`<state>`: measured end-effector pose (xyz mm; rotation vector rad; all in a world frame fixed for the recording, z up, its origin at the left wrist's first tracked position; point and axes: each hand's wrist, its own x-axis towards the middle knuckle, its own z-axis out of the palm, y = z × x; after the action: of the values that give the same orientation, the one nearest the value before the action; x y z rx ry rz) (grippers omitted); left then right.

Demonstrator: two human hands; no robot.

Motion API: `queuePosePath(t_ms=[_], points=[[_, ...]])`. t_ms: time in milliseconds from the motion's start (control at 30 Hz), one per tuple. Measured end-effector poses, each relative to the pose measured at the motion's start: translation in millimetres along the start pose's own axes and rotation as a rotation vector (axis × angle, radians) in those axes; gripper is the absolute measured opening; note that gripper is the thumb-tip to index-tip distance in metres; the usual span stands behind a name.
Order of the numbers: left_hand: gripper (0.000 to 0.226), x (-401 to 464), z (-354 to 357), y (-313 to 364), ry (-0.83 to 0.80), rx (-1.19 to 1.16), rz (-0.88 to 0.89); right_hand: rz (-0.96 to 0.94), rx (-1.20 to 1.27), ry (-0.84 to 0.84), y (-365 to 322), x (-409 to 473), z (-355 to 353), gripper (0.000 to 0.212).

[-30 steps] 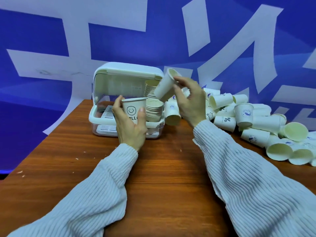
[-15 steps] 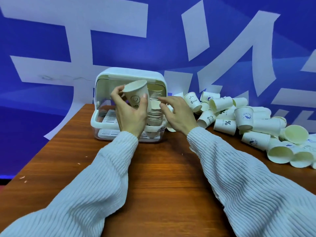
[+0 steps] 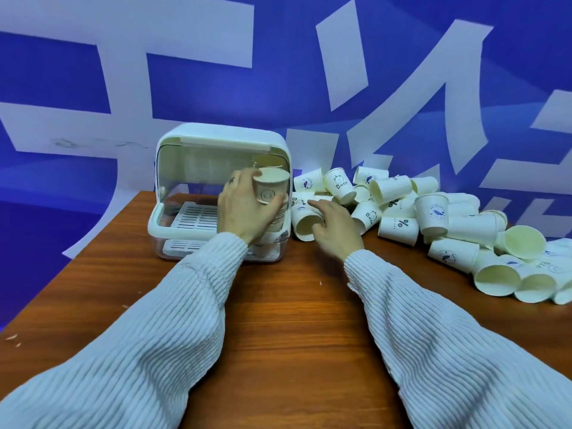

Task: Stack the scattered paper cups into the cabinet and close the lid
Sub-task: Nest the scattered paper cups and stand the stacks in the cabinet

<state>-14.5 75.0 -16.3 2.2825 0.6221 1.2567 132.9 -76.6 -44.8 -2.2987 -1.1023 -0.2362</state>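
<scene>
Seen from a head-worn camera, looking down along two arms in pale ribbed sleeves over a reddish wooden worktop.

At centre left, a small white plastic cabinet with its curved lid rolled up and back, leaving the front open. Inside, a slatted drain tray on the left; on the right, a stack of nested cups, mostly hidden behind the hand.

Left hand inside the cabinet opening, grip closed around a smiley-face paper cup, thumb on the near side and fingers wrapped behind. Cup held upright, mouth up, directly over the hidden stack, probably so it can drop straight in and nest. Whether it already touches the stack cannot be told.

Right hand just beside the cabinet's right wall, palm down, fingers loosely extended over a fallen cup lying on its side with its mouth toward the camera. Grip open, nothing held; fingertips at or just above that cup, likely lining up the next pick so both hands alternate.

To the right, a large heap of scattered paper cups spreading toward the worktop's right edge, most tipped over, printed with bear, whale and percent-sign designs. Many left to stack, lid not yet closed: task judged to be at an early stage.

Behind everything, a blue backdrop with large white lettering.
</scene>
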Motion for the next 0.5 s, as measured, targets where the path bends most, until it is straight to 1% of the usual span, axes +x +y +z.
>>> queuePosePath(t_ms=[67, 100, 133, 200, 267, 300, 333, 367, 400, 433, 500], points=[[0.059, -8, 2, -8, -0.057, 0.170, 0.027, 0.028, -0.078, -0.104, 9, 1, 8, 0.058], [0.063, -11, 2, -12, -0.076, 0.218, 0.040, 0.031, -0.100, -0.112, 13, 1, 12, 0.053], [0.066, -13, 3, -15, -0.088, 0.234, 0.045, 0.031, -0.122, -0.084, 17, -1, 16, 0.046], [0.071, -15, 3, -14, -0.099, 0.231, 0.030, 0.041, -0.167, 0.037, 22, -3, 18, 0.027], [0.071, -22, 3, -11, -0.045, 0.221, 0.055, 0.071, -0.165, 0.150, 23, -4, 13, 0.015], [0.068, -30, 4, -9, 0.020, 0.201, 0.135, 0.090, -0.108, 0.204, 24, -5, 10, 0.013], [0.065, -39, 6, -6, 0.087, 0.166, 0.261, 0.113, -0.010, 0.263, 23, -6, 5, 0.013], [0.062, -50, 10, -3, 0.119, 0.125, 0.401, 0.142, 0.120, 0.321, 21, -9, 0, 0.011], [0.062, -60, 16, 1, 0.091, 0.087, 0.519, 0.171, 0.260, 0.362, 20, -14, -5, 0.009], [0.065, -69, 23, 6, 0.009, 0.070, 0.595, 0.193, 0.386, 0.371, 18, -20, -8, 0.006], [0.079, -79, 35, 17, -0.177, 0.102, 0.617, 0.196, 0.539, 0.315, 18, -36, -13, 0.003]])
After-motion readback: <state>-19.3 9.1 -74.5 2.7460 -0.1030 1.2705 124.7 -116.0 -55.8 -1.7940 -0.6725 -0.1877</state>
